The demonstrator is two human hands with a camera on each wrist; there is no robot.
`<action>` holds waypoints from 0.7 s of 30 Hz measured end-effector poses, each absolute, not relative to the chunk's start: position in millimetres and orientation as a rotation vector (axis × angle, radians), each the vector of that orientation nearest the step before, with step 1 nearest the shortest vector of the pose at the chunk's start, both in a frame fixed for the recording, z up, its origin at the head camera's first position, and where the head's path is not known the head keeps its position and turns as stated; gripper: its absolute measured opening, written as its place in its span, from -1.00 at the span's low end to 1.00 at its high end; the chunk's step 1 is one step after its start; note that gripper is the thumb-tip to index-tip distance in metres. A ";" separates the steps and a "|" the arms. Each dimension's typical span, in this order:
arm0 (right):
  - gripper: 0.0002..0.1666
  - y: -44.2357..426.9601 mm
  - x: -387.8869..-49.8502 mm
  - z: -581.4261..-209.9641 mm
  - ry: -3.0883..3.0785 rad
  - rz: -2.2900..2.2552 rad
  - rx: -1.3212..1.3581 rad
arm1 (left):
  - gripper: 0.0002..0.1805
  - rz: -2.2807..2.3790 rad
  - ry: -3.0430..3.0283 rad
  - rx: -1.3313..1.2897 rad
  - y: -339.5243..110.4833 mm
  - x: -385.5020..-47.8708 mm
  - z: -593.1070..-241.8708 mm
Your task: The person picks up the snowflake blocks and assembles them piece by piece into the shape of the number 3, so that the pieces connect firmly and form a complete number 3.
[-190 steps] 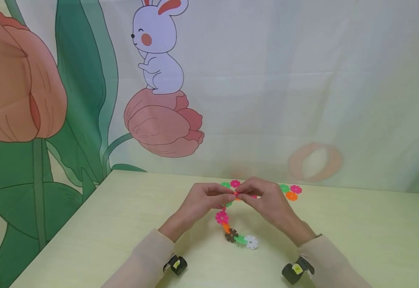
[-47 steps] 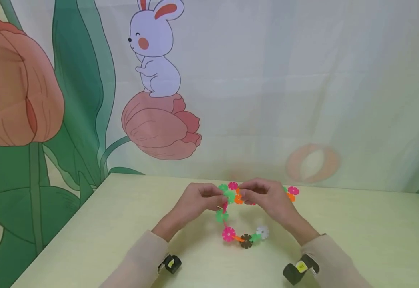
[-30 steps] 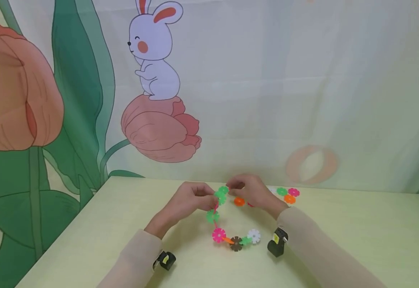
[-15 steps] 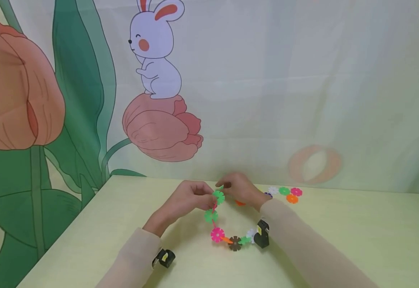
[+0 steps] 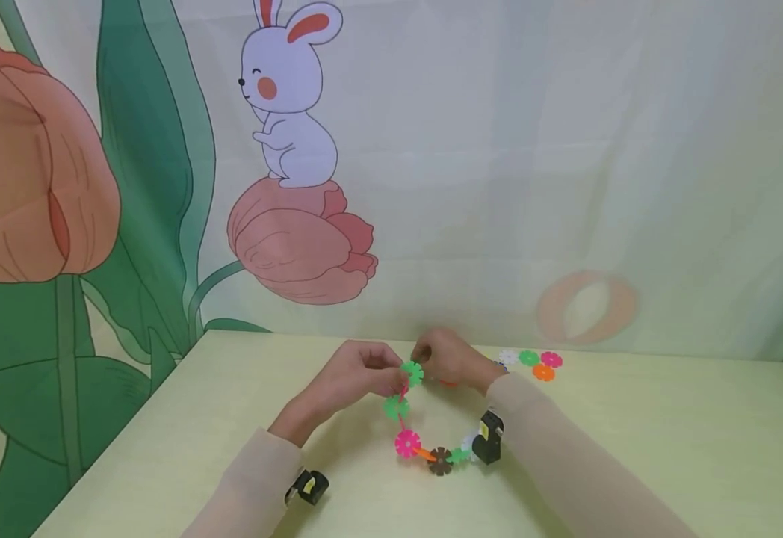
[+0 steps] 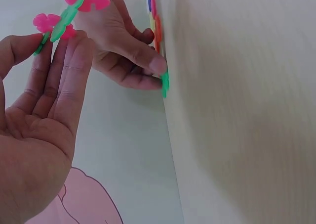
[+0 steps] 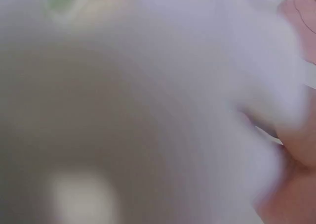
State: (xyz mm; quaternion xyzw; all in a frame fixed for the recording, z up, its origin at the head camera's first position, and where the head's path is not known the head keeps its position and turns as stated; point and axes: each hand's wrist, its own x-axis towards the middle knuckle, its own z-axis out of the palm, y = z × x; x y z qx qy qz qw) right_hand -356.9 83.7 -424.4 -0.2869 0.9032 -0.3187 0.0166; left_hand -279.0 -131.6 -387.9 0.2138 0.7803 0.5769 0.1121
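Observation:
My left hand (image 5: pixel 367 368) pinches the green snowflake disc (image 5: pixel 412 373) at the upper end of a chain of slotted plastic discs. The chain hangs and curves through another green disc (image 5: pixel 396 407), a pink disc (image 5: pixel 408 444), an orange one seen edge-on and a brown disc (image 5: pixel 440 461). Its white end disc (image 5: pixel 470 446) is partly hidden by the right wrist camera. Just right of the left hand, my right hand (image 5: pixel 450 359) is down at the table's back edge. In the left wrist view, its thumb and finger pinch a loose green disc (image 6: pixel 165 84) at the tabletop.
Loose discs lie along the table's back edge: white (image 5: pixel 509 356), green (image 5: pixel 529 358), pink (image 5: pixel 551 359) and orange (image 5: pixel 543 372). Others are mostly covered by the right hand. A printed curtain (image 5: pixel 459 187) hangs behind the table (image 5: pixel 250 381). The right wrist view is mostly blurred.
The hands, together on the chain 6.3 s ago, have parted. My right hand has moved left and down onto a loose green disc; the left still holds the chain.

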 end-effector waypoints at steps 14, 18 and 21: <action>-0.92 125.6 -320.6 -408.5 2.695 -1.361 -0.565 | -0.83 1.762 2.300 0.614 -119.2 -274.1 -395.8; -0.91 137.5 -305.8 -402.6 2.681 -1.495 -0.587 | -0.80 1.776 2.298 0.635 -116.5 -273.3 -396.9; -0.85 145.5 -295.8 -398.2 2.649 -1.594 -0.624 | -0.80 1.783 2.294 0.644 -115.2 -272.7 -397.0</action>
